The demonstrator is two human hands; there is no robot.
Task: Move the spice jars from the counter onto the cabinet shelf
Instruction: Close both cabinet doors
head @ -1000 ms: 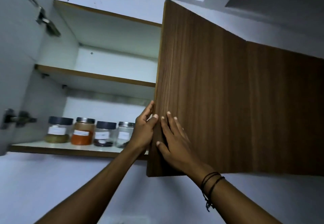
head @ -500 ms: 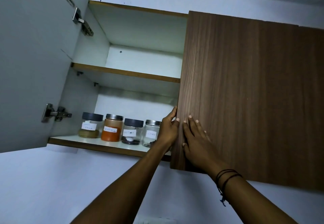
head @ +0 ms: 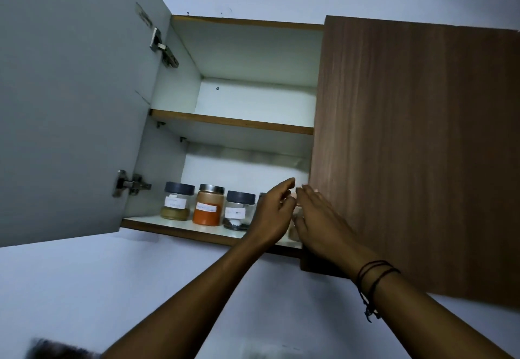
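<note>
Labelled spice jars stand in a row on the lower cabinet shelf (head: 157,222): one with olive powder (head: 176,201), an orange one (head: 208,205), a dark-lidded one (head: 238,211), and a further jar mostly hidden behind my left hand (head: 274,213). My left hand is raised in front of the row with its fingers apart and nothing in it. My right hand (head: 320,225) is beside it, fingers spread, close to the left edge of the brown right door (head: 408,147). Whether it touches the door I cannot tell.
The left cabinet door (head: 73,100) hangs wide open, its grey inner face and two hinges toward me. The upper shelf (head: 230,122) holds nothing visible. A pale wall runs under the cabinet. Dark cords circle my right wrist.
The right door has swung almost shut against the cabinet. Both hands have come off its edge and now hover with spread fingers. The view has shifted left, showing more of the open left door.
</note>
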